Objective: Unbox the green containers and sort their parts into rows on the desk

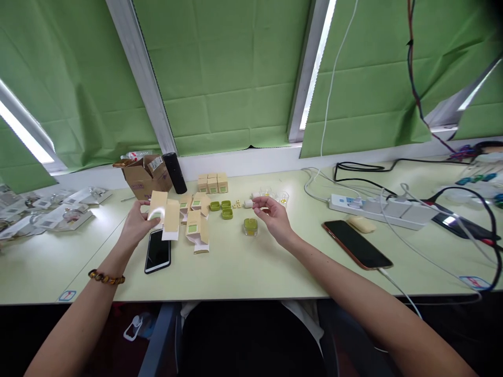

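My left hand (139, 220) is closed around a small cream cardboard box (158, 204), raised above the table with its flap (171, 217) hanging open. My right hand (276, 217) has its thumb and forefinger brought together at the end of a small white cylinder (248, 203). Below that cylinder stands a small clear cup with a green piece (250, 226) in it. Several green square trays (227, 213) and tiny pale pieces (236, 204) lie left of it. Other opened cream boxes (197, 229) rest beside my left hand. Clear cups (283, 198) stand partly hidden behind my right hand.
Closed small boxes (212, 183) line up at the back, near a black cylinder (175, 173) and a brown carton (147, 178). Phones lie left (157, 251) and right (357, 243). A power strip (381, 209) with cables occupies the right. Clear packages (63, 214) crowd the far left.
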Demonstrator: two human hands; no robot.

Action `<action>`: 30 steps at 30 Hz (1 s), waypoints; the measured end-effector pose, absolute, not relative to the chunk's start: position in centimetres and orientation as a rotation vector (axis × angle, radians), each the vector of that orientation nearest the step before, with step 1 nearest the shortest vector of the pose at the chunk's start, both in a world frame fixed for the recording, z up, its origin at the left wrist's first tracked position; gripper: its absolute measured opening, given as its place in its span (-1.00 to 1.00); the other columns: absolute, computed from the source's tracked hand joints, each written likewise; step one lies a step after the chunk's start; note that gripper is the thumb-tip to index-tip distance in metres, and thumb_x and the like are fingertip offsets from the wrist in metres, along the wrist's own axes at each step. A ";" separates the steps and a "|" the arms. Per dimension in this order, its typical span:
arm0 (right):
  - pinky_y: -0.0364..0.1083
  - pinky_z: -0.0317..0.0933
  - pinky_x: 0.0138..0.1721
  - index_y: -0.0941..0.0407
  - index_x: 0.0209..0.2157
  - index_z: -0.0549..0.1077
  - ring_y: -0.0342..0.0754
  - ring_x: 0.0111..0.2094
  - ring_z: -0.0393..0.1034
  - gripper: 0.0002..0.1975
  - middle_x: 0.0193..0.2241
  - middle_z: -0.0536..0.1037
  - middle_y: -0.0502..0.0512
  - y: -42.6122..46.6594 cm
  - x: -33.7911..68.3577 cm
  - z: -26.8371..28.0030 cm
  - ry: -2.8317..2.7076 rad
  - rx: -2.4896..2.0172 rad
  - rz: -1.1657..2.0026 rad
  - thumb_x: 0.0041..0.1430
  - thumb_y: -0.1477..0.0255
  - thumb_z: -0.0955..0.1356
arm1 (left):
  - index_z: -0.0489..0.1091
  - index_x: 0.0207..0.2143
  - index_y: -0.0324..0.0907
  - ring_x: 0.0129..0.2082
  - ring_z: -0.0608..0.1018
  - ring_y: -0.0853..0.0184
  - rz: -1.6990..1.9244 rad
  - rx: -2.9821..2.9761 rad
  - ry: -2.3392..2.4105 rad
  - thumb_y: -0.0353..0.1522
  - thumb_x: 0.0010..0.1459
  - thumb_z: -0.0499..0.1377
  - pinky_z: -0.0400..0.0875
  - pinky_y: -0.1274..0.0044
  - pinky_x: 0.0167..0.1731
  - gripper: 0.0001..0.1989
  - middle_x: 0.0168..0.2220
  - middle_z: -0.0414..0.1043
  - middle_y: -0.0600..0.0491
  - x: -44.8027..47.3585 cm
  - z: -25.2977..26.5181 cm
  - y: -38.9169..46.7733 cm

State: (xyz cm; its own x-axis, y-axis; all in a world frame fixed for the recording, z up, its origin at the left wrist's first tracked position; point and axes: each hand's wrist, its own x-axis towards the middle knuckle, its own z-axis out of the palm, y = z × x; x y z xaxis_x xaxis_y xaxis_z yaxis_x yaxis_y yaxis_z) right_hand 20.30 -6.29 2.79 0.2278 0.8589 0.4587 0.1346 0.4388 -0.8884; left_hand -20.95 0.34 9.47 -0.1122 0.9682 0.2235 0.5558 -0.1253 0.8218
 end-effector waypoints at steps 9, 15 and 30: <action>0.06 0.33 -0.06 0.02 -0.10 0.53 0.05 -0.13 0.50 -0.73 -0.24 0.60 0.09 -6.8 20.2 3.1 -1.331 -1.049 0.600 0.19 0.23 0.46 | 0.23 0.13 -0.10 -0.68 0.28 0.41 0.861 1.767 1.658 -0.19 -0.10 0.32 0.05 0.59 -0.57 -0.29 -0.61 0.33 0.29 -20.0 5.4 -1.1; 0.07 0.32 -0.04 0.03 -0.10 0.54 0.06 -0.11 0.49 -0.75 -0.23 0.60 0.09 -6.9 20.1 3.1 -1.350 -1.060 0.586 0.21 0.26 0.44 | 0.26 0.09 -0.09 -0.66 0.26 0.38 0.708 1.951 1.664 -0.12 0.06 0.27 0.06 0.54 -0.52 -0.43 -0.62 0.21 0.30 -19.3 4.7 -0.7; 0.03 0.29 -0.20 0.00 -0.12 0.53 0.06 -0.20 0.49 -0.79 -0.26 0.62 0.06 -5.3 22.4 2.9 -1.482 -1.267 0.395 0.19 0.38 0.39 | 0.36 0.14 -0.09 0.04 0.49 -0.06 1.072 2.597 1.735 -0.19 0.30 0.15 0.22 0.10 0.12 -0.61 -0.14 0.61 -0.09 -14.4 10.6 -2.5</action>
